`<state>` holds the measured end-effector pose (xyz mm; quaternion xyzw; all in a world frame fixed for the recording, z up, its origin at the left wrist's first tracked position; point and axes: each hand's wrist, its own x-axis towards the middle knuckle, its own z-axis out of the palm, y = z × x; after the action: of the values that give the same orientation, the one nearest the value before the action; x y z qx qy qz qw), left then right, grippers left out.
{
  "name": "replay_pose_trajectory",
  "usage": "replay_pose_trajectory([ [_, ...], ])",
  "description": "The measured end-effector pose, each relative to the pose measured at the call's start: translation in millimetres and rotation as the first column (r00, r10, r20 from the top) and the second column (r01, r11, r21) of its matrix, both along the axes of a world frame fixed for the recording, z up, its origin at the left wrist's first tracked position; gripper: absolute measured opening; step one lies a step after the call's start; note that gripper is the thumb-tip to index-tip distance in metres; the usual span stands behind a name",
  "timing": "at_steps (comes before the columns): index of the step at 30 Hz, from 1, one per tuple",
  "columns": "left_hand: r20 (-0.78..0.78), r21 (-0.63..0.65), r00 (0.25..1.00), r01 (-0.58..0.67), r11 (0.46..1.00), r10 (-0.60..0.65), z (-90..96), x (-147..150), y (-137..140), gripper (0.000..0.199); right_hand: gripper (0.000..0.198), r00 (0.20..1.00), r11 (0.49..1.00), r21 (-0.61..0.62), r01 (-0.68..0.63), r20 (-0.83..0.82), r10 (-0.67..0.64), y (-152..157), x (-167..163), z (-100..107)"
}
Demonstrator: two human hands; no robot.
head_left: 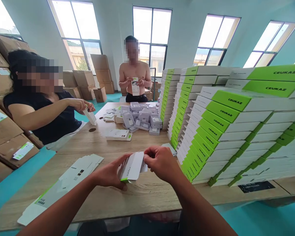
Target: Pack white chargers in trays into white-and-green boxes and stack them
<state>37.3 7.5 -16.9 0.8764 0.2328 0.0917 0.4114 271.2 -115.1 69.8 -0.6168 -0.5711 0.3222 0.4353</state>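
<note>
Over the table (152,200), left hand (109,172) is holding a box (132,166), right hand (162,162) is pinching its flap (144,167), seemingly folding; tucking needs straightness.

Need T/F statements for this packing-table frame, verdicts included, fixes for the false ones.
1. The left hand holds a white carton with a green edge. True.
2. The right hand rests flat on the table. False: the right hand has its fingers curled at the held carton's end.
3. Flattened cartons lie left of the held carton. True.
4. The stacked CEUKAZ boxes stand on the picture's left side. False: the CEUKAZ boxes stand on the right.
5. Plastic trays lie in a heap beyond the hands. True.
6. The standing co-worker is empty-handed. False: the co-worker holds a white package.
</note>
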Motion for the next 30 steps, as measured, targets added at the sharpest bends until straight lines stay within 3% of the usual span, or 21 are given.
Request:
replay_pose_trajectory([
  [4,0.085,-0.094,0.996,-0.023,0.995,0.031,5.0,-5,-5,0.114,0.037,0.969,0.997,-0.007,-0.083,-0.235,0.079,11,-9,-9],
  [7,0.168,-0.168,0.981,0.121,0.978,-0.092,10.0,-6,-3,0.108,0.045,0.996,0.988,0.154,-0.032,-0.083,0.045,12,-7,-14],
  [10,0.204,-0.167,0.945,0.291,0.942,-0.255,12.0,-4,-3,0.097,0.031,0.963,0.933,0.242,-0.266,0.019,0.270,15,-5,-12],
  [12,0.191,-0.155,0.944,0.300,0.941,-0.270,8.7,-3,-6,0.093,0.027,0.927,0.914,0.191,-0.357,-0.046,0.372,19,-6,-9],
  [16,0.197,-0.211,0.966,0.210,0.955,-0.169,-0.5,-3,-19,0.088,0.041,0.916,0.939,-0.059,-0.338,-0.251,0.313,27,-6,-4],
  [19,0.207,-0.206,0.964,0.212,0.955,-0.169,5.7,-1,-26,0.092,0.040,0.837,0.835,-0.231,-0.499,-0.377,0.395,36,-4,-5],
  [23,0.201,-0.063,0.943,0.283,0.957,-0.265,23.0,3,-24,0.095,0.036,0.713,0.665,-0.330,-0.670,-0.538,0.451,51,-7,-13],
  [26,0.108,0.024,0.955,0.276,0.961,-0.277,20.0,4,-21,0.116,0.036,0.693,0.600,-0.383,-0.702,-0.563,0.451,62,-12,-20],
  [27,0.084,0.043,0.963,0.254,0.966,-0.256,15.0,3,-19,0.123,0.037,0.719,0.621,-0.387,-0.682,-0.514,0.469,68,-13,-23],
  [28,0.072,0.051,0.971,0.226,0.973,-0.229,8.6,1,-17,0.128,0.040,0.762,0.673,-0.374,-0.638,-0.431,0.483,75,-15,-26],
  [30,0.082,0.049,0.986,0.144,0.988,-0.148,-6.0,-6,-11,0.130,0.046,0.867,0.821,-0.285,-0.495,-0.220,0.446,96,-18,-36],
])
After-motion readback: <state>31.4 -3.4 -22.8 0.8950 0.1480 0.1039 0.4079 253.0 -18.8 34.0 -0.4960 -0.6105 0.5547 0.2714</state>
